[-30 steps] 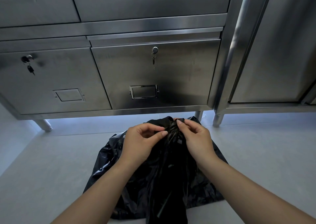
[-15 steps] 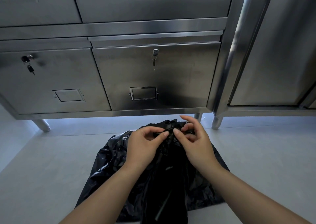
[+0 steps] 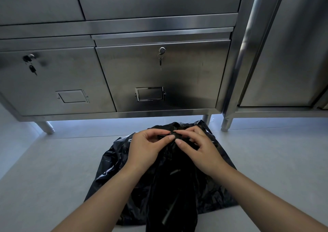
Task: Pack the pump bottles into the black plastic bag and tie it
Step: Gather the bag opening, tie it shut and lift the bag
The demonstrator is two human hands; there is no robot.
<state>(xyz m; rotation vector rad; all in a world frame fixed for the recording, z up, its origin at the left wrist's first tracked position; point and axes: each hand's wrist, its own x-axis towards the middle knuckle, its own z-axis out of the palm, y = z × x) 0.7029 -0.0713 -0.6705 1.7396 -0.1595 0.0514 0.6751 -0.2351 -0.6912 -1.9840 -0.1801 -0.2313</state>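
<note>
A crumpled black plastic bag (image 3: 113,162) lies on the pale floor in front of me, its gathered neck pointing towards the cabinet. My left hand (image 3: 145,148) pinches a strip of the bag's neck between thumb and fingers. From the other side, my right hand (image 3: 198,148) pinches the same twisted neck, fingertips meeting the left hand's. No pump bottle shows; the bag hides whatever is inside.
A stainless steel drawer cabinet (image 3: 159,75) on short legs stands just behind the bag, keys hanging from two locks (image 3: 161,51). A second steel unit (image 3: 284,54) stands to the right. Pale grey floor (image 3: 44,169) spreads on both sides of the bag.
Both hands have kept working the bag's neck. The right hand's fingers, raised half a second ago, have come down onto the twisted plastic beside the left fingertips.
</note>
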